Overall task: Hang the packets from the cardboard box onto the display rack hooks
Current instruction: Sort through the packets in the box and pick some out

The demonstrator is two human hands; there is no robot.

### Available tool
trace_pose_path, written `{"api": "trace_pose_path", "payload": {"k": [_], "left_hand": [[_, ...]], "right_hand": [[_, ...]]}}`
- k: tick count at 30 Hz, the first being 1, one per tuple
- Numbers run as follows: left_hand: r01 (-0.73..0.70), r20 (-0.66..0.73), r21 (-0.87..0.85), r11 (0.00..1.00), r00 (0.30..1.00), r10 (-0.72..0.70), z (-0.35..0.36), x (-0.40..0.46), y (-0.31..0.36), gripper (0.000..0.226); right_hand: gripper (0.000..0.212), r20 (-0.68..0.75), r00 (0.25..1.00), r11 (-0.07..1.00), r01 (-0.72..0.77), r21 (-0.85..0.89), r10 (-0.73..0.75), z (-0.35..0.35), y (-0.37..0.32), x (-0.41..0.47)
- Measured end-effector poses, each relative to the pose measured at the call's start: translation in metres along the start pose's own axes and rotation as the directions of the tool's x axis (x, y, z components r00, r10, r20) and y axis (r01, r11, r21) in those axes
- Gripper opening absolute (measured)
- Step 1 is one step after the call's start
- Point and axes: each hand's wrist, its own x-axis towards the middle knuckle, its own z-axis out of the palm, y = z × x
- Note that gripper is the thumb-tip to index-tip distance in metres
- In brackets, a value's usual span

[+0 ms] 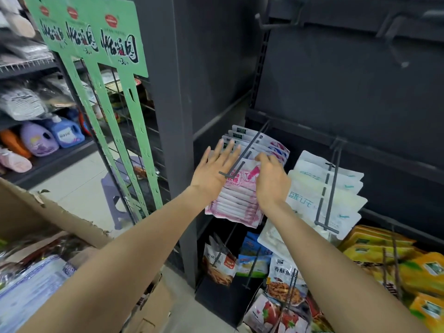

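the right hand [269, 179] is curling its fingers [263, 157] over the top edge of a pink packet [242, 175], pinching it at the hook [245, 150]. the left hand [213, 169] is lying flat with fingers [227, 146] straight and spread, pressing against the left side of the pink packets [234, 205] already hanging on that hook. white packets [322, 188] are hanging on the next hook [329, 188] to the right. yellow packets [394, 260] are sitting lower right on the rack [348, 92]. the cardboard box [60, 212] is standing at lower left, holding more packets [31, 284].
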Motion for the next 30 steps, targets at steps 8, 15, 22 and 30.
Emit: {"api": "trace_pose_path", "payload": {"k": [8, 15, 22, 30], "left_hand": [[-0.021, 0.149, -0.094, 0.995, 0.988, 0.035, -0.009, 0.030, -0.001, 0.081], [0.002, -0.018, -0.532, 0.847, 1.000, -0.013, -0.049, -0.008, -0.019, 0.046], [0.064, -0.086, -0.512, 0.856, 0.988, -0.125, -0.100, -0.088, -0.062, 0.023], [0.429, 0.174, -0.473, 0.770, 0.902, -0.395, -0.081, -0.214, -0.147, 0.022]], "right_hand": [[0.048, 0.041, 0.999, 0.998, -0.003, -0.056, 0.006, -0.002, 0.001, 0.023], [0.035, -0.053, 0.998, 0.946, 0.038, 0.321, -0.022, -0.040, -0.019, 0.001], [0.027, 0.065, 0.961, 0.874, 0.216, 0.435, -0.270, -0.078, -0.093, -0.034], [0.024, 0.498, 0.711, 0.841, 0.253, 0.479, -0.497, -0.028, -0.196, -0.118]]}}
